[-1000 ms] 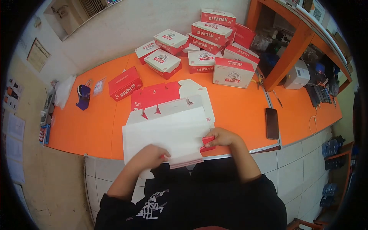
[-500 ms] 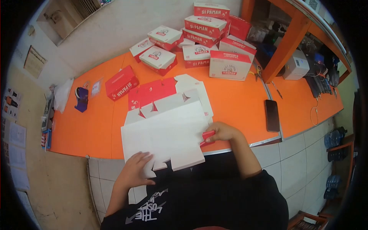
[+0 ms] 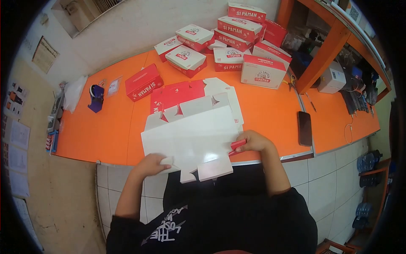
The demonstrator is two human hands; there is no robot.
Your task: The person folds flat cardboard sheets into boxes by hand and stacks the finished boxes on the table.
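Note:
An unfolded cardboard box [image 3: 190, 131], white on the inside, lies over the front part of the orange table, its near flaps past the edge. My left hand [image 3: 150, 165] is closed on a folded flap at its near left corner. At the near right corner my right hand [image 3: 252, 141] pinches another flap, which shows its red outer side. Beneath and behind lies more flat cardboard with a red panel [image 3: 186, 94] and a white side flap.
Several folded red-and-white boxes [image 3: 186, 59] are piled at the back. One red box [image 3: 144, 82] lies left of the flat cardboard. A purple tape dispenser [image 3: 96, 99] is farther left. To the right are a phone [image 3: 304, 128], scissors [image 3: 292, 80] and an orange wooden frame [image 3: 325, 55].
My left hand has gone from resting open by the near left flap to gripping it, and that flap is bent up. The right hand keeps its pinch. The view has shifted slightly.

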